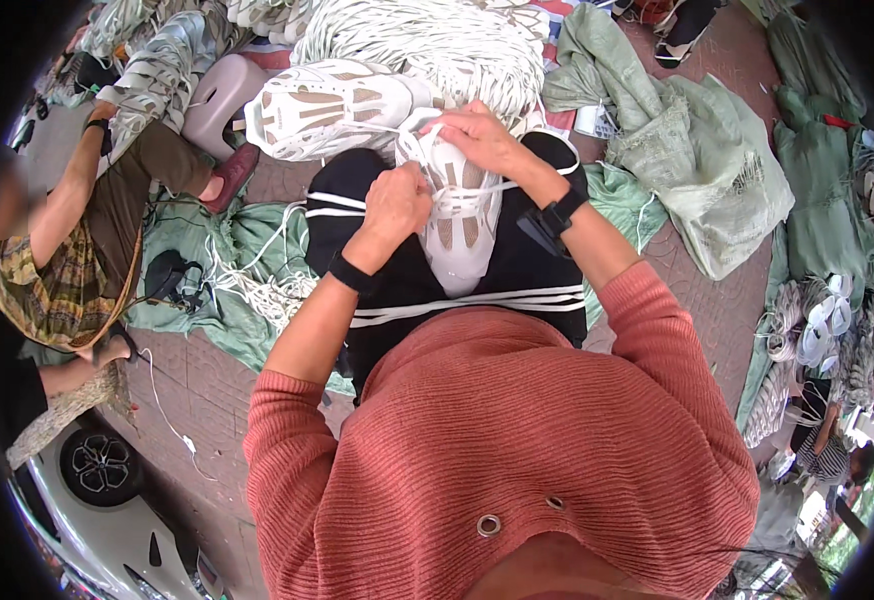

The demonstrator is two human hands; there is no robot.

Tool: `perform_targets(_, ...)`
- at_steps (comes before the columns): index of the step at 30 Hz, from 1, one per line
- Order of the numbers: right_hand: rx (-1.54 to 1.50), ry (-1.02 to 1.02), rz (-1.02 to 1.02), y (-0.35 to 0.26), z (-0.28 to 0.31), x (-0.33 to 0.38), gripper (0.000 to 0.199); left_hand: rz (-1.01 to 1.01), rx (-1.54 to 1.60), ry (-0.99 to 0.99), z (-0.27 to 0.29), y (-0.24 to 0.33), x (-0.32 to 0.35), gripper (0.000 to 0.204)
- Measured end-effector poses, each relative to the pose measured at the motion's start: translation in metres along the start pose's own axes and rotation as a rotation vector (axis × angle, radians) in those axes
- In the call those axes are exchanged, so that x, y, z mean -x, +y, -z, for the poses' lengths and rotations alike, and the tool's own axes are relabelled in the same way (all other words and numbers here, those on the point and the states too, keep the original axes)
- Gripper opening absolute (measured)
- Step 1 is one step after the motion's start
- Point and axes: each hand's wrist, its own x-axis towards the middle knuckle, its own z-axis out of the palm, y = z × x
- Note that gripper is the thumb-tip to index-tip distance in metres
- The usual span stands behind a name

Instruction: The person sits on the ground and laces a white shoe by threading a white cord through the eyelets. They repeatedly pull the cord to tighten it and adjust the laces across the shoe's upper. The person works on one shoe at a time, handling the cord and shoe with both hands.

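Observation:
A white shoe upper [459, 232] with beige mesh panels rests between my knees, its toe toward me. White shoelace [472, 190] crosses its front, and a loop of it rises by the collar. At the shoe's left edge my left hand [395, 207] is closed in a pinch around the shoelace; the fingertips are partly hidden. My right hand [479, 140] reaches over the collar, thumb and fingers closed on the lace near the tongue. Just beyond on the left lies a second similar upper [332, 108] on its side. More white laces [477, 301] lie across my black-clothed lap.
Behind the shoe rises a big heap of white laces or cord [427, 45]. A pink stool [222, 105] and a seated person [87, 220] are at left. Loose laces [262, 290] lie on green sheeting. Pale woven sacks [697, 170] stand at right, a car [142, 520] lower left.

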Motion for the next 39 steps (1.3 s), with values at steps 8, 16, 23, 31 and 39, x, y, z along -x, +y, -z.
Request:
perform_targets(8,-0.007,0.080,0.071,-0.012,0.002,-0.001,0.021,-0.125,0.160,0.023,-0.011,-0.023,0.011,0.007)
perform_targets(16,-1.031,0.342,-0.435,-0.052,0.093,-0.006,0.022,-0.055,0.359,-0.112,0.004,-0.011,0.020,0.017)
perform_targets(23,0.133,-0.201,-0.304,-0.061,0.004,0.012,0.015,0.256,0.859,-0.157,-0.005,-0.018,-0.001,0.021)
perform_targets(31,0.387,-0.392,-0.171,-0.067,-0.001,0.002,0.011,0.225,0.796,-0.173,0.007,-0.012,0.001,0.017)
perform_targets(39,-0.357,-0.350,-0.295,-0.043,0.014,0.003,0.021,-0.456,-0.228,-0.043,0.038,-0.009,0.030,0.019)
